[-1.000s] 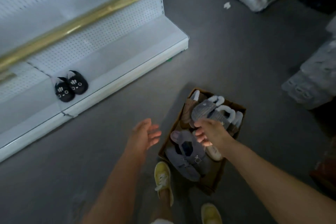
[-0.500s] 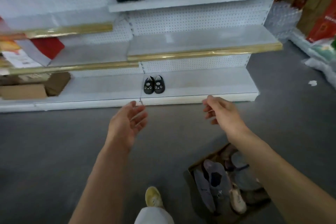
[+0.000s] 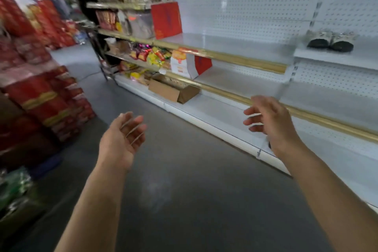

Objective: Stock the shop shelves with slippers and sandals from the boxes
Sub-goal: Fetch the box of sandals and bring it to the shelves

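Note:
My left hand (image 3: 122, 137) is raised over the grey floor, palm up, fingers apart and holding nothing. My right hand (image 3: 270, 120) hangs in front of the white shelves (image 3: 235, 71), fingers loosely spread and holding nothing. One pair of dark slippers with pale uppers (image 3: 331, 42) stands on an upper shelf at the far right. The box of slippers is out of view. The black pair on the bottom shelf is hidden behind my right wrist.
An open cardboard box (image 3: 173, 91) lies on the bottom shelf. Red cartons (image 3: 166, 19) and snack packets (image 3: 151, 55) fill the shelves further left. Stacks of red boxes (image 3: 41, 92) line the left side of the aisle. The view is blurred.
My view swung up and left from the slipper box on the floor to the aisle and shelves. My right hand left the box with nothing in it; both hands rose.

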